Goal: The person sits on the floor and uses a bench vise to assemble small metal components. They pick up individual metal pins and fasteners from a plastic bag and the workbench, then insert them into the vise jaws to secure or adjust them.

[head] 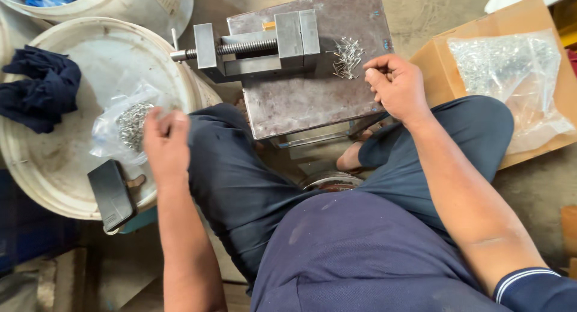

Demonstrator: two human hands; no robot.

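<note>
My left hand (165,142) reaches over the white bucket lid (66,168) and touches a clear plastic bag of small metal pieces (123,127); whether its fingers grip the bag is hidden. My right hand (398,85) rests on a grey steel block (306,102), fingers curled beside a small pile of thin metal pins (347,58). A steel vise (258,45) with a threaded screw sits on the block, left of the pins. My legs in dark trousers are crossed below the block.
A dark blue cloth (39,87) and a black phone (112,195) lie on the bucket lid. A cardboard box (529,18) at right carries a large clear bag of metal parts (511,78). Another white bucket (138,9) stands at top left.
</note>
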